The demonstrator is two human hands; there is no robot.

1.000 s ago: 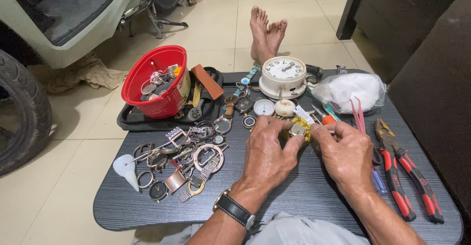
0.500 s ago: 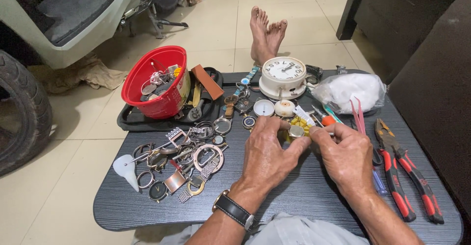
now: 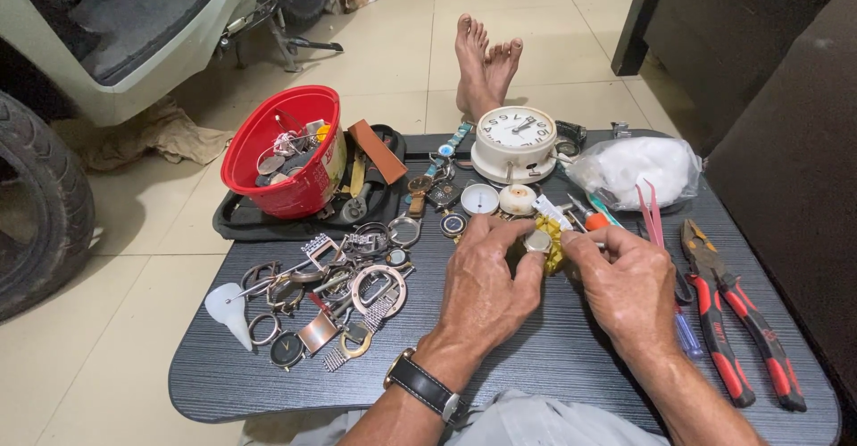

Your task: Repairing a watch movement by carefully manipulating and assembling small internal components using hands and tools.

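My left hand (image 3: 486, 281) pinches a small round silver watch case (image 3: 537, 241) over a yellow cloth (image 3: 553, 237) at the middle of the dark table (image 3: 553, 357). My right hand (image 3: 625, 285) is closed on a thin tool whose tip meets the case from the right. A black-strapped watch sits on my left wrist (image 3: 427, 387). Most of the watch case is hidden by my fingers.
A pile of watches and metal bands (image 3: 330, 290) lies to the left. A red bowl (image 3: 286, 147) of parts stands on a black tray at the back left. A white alarm clock (image 3: 515, 142), white bag (image 3: 636, 169), pink tweezers (image 3: 652, 216) and red-handled pliers (image 3: 741, 316) lie behind and right. Another person's bare feet (image 3: 484, 60) rest beyond the table.
Both hands stay together over the yellow cloth; my fingers have shifted slightly around the small case. Nothing else on the table has moved.
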